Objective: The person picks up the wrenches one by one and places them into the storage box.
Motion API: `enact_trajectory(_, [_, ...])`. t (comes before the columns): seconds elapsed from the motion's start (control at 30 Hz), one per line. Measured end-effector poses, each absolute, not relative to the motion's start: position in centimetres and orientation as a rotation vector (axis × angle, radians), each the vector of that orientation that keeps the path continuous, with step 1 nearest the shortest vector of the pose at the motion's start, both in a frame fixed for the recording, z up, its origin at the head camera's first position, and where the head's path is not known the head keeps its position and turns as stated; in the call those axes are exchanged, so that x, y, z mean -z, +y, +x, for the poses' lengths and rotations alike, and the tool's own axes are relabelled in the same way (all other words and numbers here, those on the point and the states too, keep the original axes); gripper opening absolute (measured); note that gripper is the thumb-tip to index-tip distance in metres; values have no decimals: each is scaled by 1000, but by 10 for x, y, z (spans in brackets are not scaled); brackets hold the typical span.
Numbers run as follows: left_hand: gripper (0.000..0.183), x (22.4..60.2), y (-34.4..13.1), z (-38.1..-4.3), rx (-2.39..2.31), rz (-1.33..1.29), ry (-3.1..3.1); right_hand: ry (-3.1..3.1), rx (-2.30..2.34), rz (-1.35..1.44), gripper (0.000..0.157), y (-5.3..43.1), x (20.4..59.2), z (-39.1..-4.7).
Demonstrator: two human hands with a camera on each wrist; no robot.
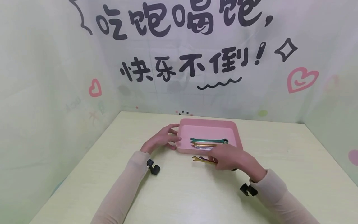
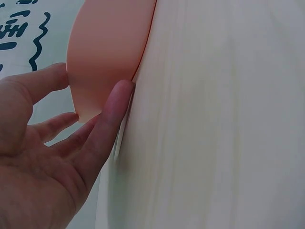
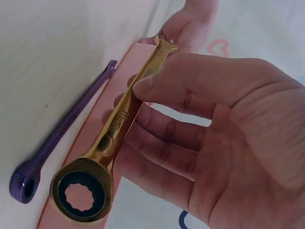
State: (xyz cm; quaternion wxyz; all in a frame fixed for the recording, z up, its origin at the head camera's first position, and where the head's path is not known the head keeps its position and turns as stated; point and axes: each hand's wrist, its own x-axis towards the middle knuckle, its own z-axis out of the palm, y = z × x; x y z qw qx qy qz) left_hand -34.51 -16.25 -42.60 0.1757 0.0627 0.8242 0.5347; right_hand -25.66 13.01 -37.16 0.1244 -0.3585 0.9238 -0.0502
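My right hand (image 1: 227,157) pinches a gold combination wrench (image 3: 119,117) between thumb and fingers, its ratchet ring towards the wrist camera. A purple wrench (image 3: 62,129) lies on the table just in front of the pink tray (image 1: 207,123); in the head view the right hand hides most of it. At the tray's left end, my left hand (image 1: 162,138) holds the wall, with thumb and fingers spread about the rim and the outside. Inside the tray lie a green wrench (image 1: 208,141), an orange-gold wrench (image 1: 205,145) and a silver wrench (image 1: 205,148), partly covered by the right hand.
The pale wooden table (image 1: 179,193) reaches back to a printed cloth (image 1: 167,99) with dark lettering and pink hearts. More cloth hangs along the left and right sides. Each forearm wears a small black camera mount near the cuff.
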Motion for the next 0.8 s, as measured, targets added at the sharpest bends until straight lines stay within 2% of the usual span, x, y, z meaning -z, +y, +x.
enact_trajectory(0.8, [78,427,-165,-344,-1536,194,2323,2821,283,-1290,9,131,359,-277])
